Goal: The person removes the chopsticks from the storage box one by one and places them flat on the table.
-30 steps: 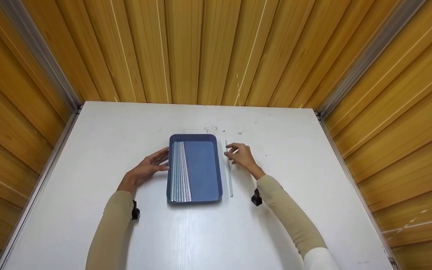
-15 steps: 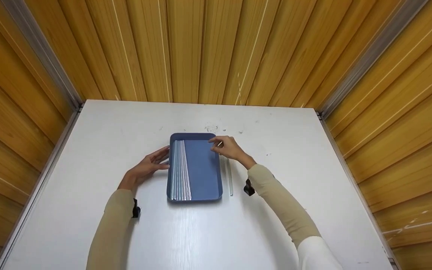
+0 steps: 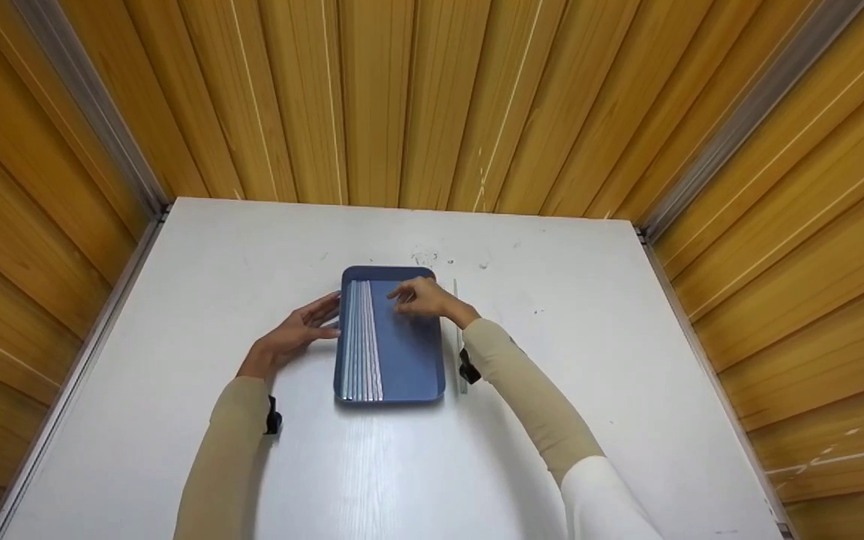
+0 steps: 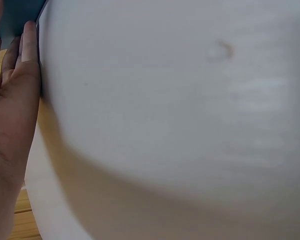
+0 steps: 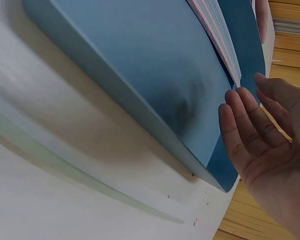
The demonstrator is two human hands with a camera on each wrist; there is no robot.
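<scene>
- From my head view, the tray (image 3: 411, 360) lies on the desk (image 3: 574, 285), about midway between the desk's left and right edges and well apart from its far edge.
- I see the sticks (image 3: 361, 341) side by side along the tray's left edge, their near ends at the near edge, more fanned out there than at the far ends. The rightmost ones look pinkish.
- My left hand (image 3: 289, 336) is at the tray's left edge, fingers straight and thumb spread apart from them, the tips against the tray's side.
- My right hand (image 3: 423, 298) is over the far half of the tray, fingers relaxed, thumb held apart. They're near the sticks' far ends; I cannot tell from the right wrist view whether they touch.
- A pale green stick (image 5: 65, 167) lies on the desk just beside the tray's right edge, partly behind my right sleeve (image 3: 537, 397) in the head view.
</scene>
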